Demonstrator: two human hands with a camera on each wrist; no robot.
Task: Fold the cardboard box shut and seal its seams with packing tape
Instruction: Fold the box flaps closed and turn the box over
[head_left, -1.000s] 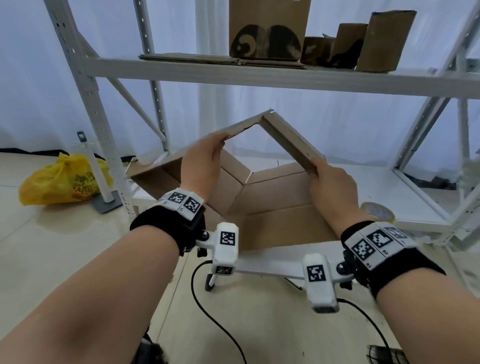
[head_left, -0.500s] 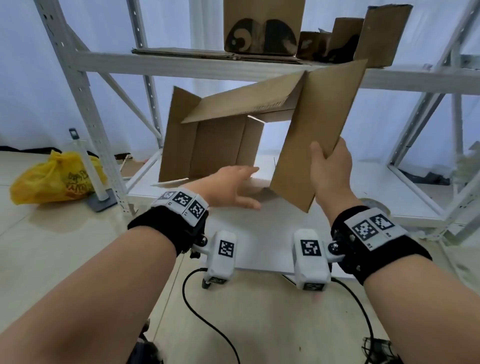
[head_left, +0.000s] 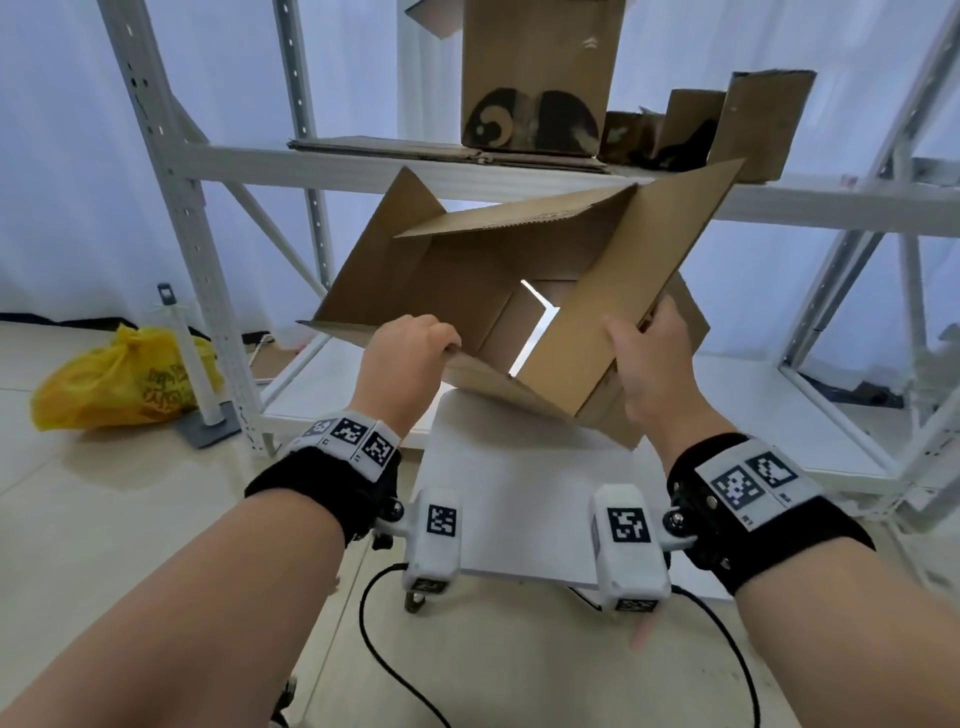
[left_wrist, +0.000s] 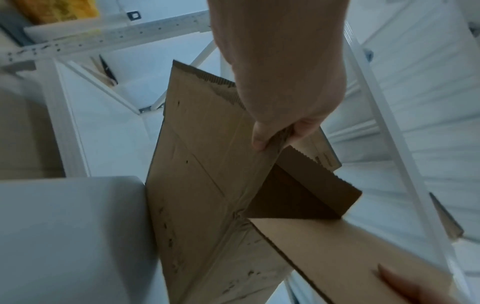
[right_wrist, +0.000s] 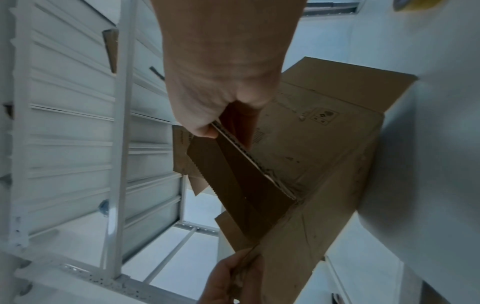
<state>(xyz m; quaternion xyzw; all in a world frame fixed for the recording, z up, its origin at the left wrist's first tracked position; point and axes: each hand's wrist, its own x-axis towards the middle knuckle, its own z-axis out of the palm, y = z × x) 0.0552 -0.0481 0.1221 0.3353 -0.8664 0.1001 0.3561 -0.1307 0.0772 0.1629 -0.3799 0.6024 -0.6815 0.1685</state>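
At the far left, a yellow plastic bag (head_left: 122, 382) lies on the tiled floor beside a white post on a grey base (head_left: 195, 374), both just left of the white metal shelving rack (head_left: 171, 171). The left hand (head_left: 402, 358) curls its fingers over the edge of the lower left flap of the cardboard box (head_left: 467, 280), thumb under and fingers on top, as the left wrist view also shows (left_wrist: 283, 115). The box is held in the air, tilted and open at both ends, so that pale light shows through a gap in its far side; it hangs above the white counter (head_left: 519, 499) and in front of the rack's middle shelf, with its flaps spread outward. Its outer face looks scuffed and dotted with marks in the left wrist view (left_wrist: 202, 185). The right hand (head_left: 652, 374) grips the near edge of the large right flap, thumb on the inner face and fingers wrapped behind it; the right wrist view shows the pinch on the corrugated edge (right_wrist: 213, 102). On the shelf above stand a tall printed carton (head_left: 540, 78) on flattened cardboard sheets (head_left: 441, 150), and to its right several smaller cardboard boxes (head_left: 727, 124). Black cables (head_left: 395, 649) trail over the floor below the counter.
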